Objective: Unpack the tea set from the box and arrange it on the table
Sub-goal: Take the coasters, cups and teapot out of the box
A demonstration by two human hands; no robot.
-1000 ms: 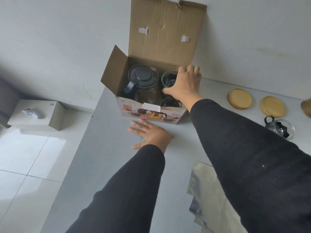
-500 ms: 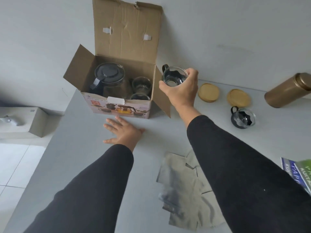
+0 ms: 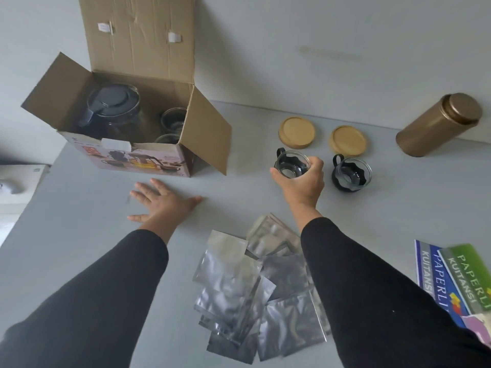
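The open cardboard box [image 3: 138, 160] stands on the grey table [image 3: 79, 221] with its flaps up, holding a glass teapot [image 3: 114, 112] with a dark lid on its left side and 2 glass cups [image 3: 174, 120] stacked front to back on its right. The right hand [image 3: 300, 181] has its fingers curled around the rim of a glass cup in a black holder [image 3: 291, 166], just left of a second glass cup in a black holder [image 3: 350, 175] standing on the table, with 2 wooden coasters [image 3: 297, 132] behind them and a gold canister [image 3: 438, 124] further right. The left hand [image 3: 162, 204] lies flat on the table in front of the box, fingers spread and straight, beside a pile of silver foil pouches [image 3: 255, 288].
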